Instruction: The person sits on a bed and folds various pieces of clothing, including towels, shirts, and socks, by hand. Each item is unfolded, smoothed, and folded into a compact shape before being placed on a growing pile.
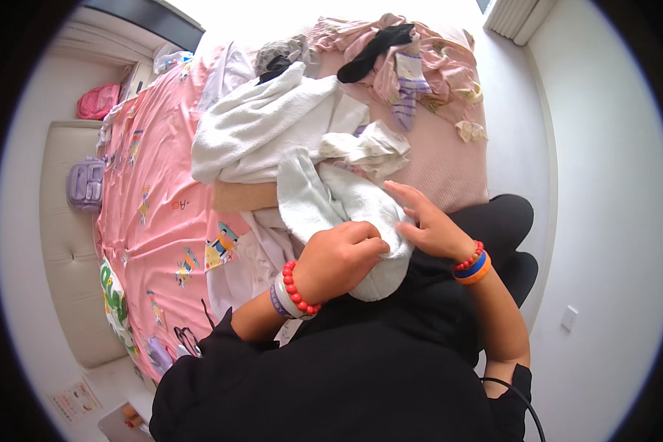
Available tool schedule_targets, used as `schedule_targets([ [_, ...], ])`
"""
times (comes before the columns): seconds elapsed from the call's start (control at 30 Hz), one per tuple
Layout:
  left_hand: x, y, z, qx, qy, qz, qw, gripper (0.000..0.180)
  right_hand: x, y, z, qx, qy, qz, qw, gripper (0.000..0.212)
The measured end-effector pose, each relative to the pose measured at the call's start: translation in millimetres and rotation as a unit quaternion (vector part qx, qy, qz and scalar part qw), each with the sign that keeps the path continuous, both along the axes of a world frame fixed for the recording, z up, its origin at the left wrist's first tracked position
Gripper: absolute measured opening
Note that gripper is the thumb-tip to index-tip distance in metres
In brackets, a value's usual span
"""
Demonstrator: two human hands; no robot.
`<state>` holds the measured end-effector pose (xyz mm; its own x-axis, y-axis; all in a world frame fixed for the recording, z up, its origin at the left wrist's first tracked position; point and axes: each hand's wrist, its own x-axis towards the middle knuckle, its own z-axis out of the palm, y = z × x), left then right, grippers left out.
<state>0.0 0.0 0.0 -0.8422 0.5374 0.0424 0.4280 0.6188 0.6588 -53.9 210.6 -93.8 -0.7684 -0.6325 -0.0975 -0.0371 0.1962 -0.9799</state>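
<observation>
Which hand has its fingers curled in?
The left hand, its fingers bent over the pale cloth. The right hand differs: it is open, fingers extended, thumb apart from them.

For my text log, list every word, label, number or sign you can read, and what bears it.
Pink sheet: letter-like marks, not transcribed.
Green-and-white cloth: bold green shapes, perhaps lettering, not transcribed.
Purple-and-white wristband: marks too small to read.
Wall poster: print too small to read.

Pink-covered bed (162, 125), ten o'clock; beige headboard (62, 287), nine; white wall (604, 147), three; wall plate (569, 317), four; bright light (250, 16), twelve.
</observation>
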Motion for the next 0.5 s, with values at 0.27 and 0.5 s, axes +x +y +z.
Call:
schedule_targets([
  [0.27,-25,13,30,0.171,0.085,-0.147,0.971,0.019,22,16,2,-0.314,-0.555,-0.086,0.765,0.05],
  [0.5,-30,31,24,0.221,-0.08,-0.238,0.943,0.026,34,74,70,-0.497,-0.356,-0.149,0.777,0.041],
])
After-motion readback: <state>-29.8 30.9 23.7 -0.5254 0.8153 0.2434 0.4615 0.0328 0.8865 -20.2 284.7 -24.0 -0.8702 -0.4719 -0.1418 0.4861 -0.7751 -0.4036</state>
